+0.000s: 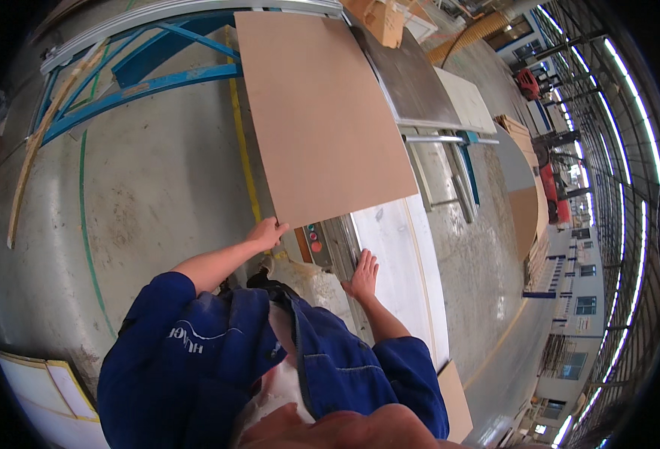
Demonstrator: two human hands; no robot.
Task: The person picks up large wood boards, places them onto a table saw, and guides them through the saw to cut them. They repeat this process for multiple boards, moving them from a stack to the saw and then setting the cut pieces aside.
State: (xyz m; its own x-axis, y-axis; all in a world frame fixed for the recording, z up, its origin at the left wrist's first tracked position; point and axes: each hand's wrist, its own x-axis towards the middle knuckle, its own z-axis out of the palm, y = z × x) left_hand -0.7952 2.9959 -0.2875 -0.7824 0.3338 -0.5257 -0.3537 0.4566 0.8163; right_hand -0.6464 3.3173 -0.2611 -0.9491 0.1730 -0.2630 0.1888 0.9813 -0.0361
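Observation:
A large brown board [322,112] lies across a panel machine, reaching toward me. My left hand [269,230] is closed on its near left corner. My right hand [364,273] is open, its fingers lying at the edge of a long white surface [401,269] beside a metal rail [337,236], below the board's near edge. A small control panel with coloured buttons [314,238] shows just under that corner, between my hands.
A blue steel frame [143,89] with a wooden batten [34,150] stands at the left over the marked floor. A dark metal table [412,75] is beyond the board. Stacked panels [524,209] and red forklifts [557,206] are at the right. Other panels [34,385] lean at the lower left.

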